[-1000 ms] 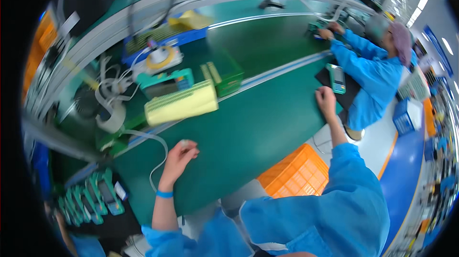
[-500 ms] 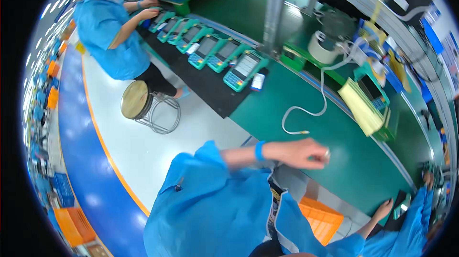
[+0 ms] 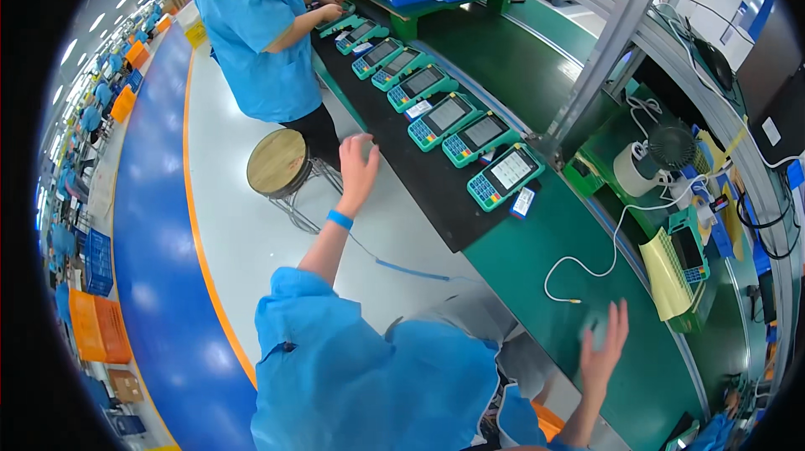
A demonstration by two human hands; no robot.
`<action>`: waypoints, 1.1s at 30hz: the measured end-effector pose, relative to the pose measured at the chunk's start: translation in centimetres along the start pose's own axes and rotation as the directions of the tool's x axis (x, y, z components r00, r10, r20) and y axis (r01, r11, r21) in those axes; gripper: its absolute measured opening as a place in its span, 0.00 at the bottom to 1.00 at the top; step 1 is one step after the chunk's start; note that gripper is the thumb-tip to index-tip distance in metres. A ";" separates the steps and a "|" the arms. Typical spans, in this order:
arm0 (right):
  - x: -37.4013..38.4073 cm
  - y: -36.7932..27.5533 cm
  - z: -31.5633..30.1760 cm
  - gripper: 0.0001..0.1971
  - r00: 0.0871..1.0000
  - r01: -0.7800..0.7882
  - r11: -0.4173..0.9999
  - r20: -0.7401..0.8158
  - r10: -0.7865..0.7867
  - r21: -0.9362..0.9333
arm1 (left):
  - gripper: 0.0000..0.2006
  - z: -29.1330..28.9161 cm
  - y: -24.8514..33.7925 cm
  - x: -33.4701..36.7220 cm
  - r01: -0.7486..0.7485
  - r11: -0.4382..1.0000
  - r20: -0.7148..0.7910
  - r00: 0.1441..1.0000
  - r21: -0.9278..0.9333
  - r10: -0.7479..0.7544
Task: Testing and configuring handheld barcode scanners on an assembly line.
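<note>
My left hand (image 3: 358,173), with a blue band at the wrist, is raised over the floor between the stool and the bench. Its fingers are loosely bent and apart, with no object visible in them. Above the green bench top (image 3: 537,325), my right hand (image 3: 602,349) has its fingers spread. A pale blur shows by its thumb, too smeared to make out. Nearest that hand lies the tip of a white cable (image 3: 579,261). Several teal payment terminals (image 3: 506,176) lie in a row on a black mat (image 3: 457,229), the closest with its screen lit.
A co-worker in blue (image 3: 264,49) handles a terminal at the row's far end. A round wooden stool (image 3: 277,162) stands beside the bench. Metal frame posts (image 3: 608,57), a small fan (image 3: 672,147) and a yellow pad (image 3: 668,275) by another terminal line the right side.
My left hand has swung from over the bench leftward toward the stool and opened out. My right hand has come up from the bench's low right. The view has shifted too.
</note>
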State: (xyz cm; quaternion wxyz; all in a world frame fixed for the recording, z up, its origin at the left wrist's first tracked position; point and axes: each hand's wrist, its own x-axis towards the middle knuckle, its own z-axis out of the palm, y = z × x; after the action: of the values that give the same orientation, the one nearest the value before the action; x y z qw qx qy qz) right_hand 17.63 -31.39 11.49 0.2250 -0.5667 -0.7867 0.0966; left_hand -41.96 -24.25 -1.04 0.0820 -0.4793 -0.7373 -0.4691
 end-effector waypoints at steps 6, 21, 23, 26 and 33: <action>6.0 -3.5 8.7 0.08 0.976 0.181 0.981 0.137 -0.170 -0.072 | 0.20 2.1 -0.3 5.5 -0.098 0.944 0.103 0.992 0.316 0.068; 15.0 -13.2 9.6 0.11 0.801 -0.598 0.044 0.599 -0.019 0.800 | 0.18 5.4 8.1 8.9 0.096 0.846 -0.115 0.992 0.524 -0.042; 15.4 -13.0 9.9 0.11 0.793 -0.605 -0.074 0.608 0.038 0.793 | 0.18 4.9 9.2 9.0 0.099 0.847 -0.106 0.993 0.522 -0.051; 15.9 -13.4 10.4 0.09 0.865 -0.502 0.077 0.501 0.041 0.861 | 0.18 4.7 10.6 8.1 0.092 0.839 -0.102 0.994 0.536 -0.044; 14.3 -9.6 9.8 0.08 0.928 -0.363 0.395 0.365 0.072 0.844 | 0.18 6.2 12.9 4.4 0.135 0.830 -0.109 0.990 0.541 -0.090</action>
State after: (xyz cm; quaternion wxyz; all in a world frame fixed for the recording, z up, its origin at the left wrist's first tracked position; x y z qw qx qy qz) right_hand 1.26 -20.21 10.26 0.3679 -0.4373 -0.5529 0.6064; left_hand -32.17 -15.37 6.00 0.2165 -0.3729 -0.8634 -0.2618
